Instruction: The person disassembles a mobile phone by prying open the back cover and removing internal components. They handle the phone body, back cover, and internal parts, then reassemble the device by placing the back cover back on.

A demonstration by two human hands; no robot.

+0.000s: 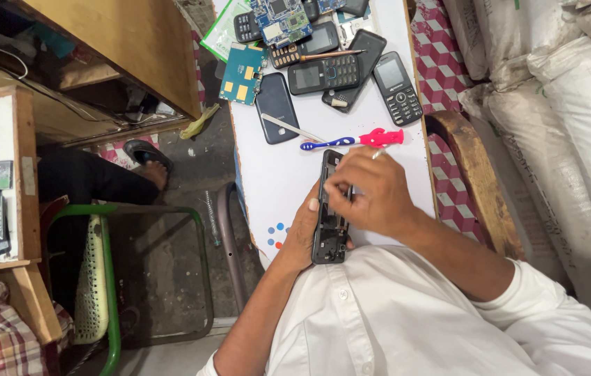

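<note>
My left hand (302,233) grips a dark opened mobile phone body (328,237) from its left side, holding it upright over a white board (271,184). My right hand (372,191) covers the phone's middle from the right, fingertips pinched on its inside; a thin metal tip shows between the fingers, so it may hold a small tool. A toothbrush with a blue-white handle and a pink head (355,141) lies just beyond the phone.
Several keypad phones (396,87), a dark back cover (276,104) and bare circuit boards (242,75) crowd the board's far end. White sacks (560,104) stack at right, a wooden armrest (473,177) beside them. Another person's sandalled foot (146,163) and a green-framed stool (100,278) are at left.
</note>
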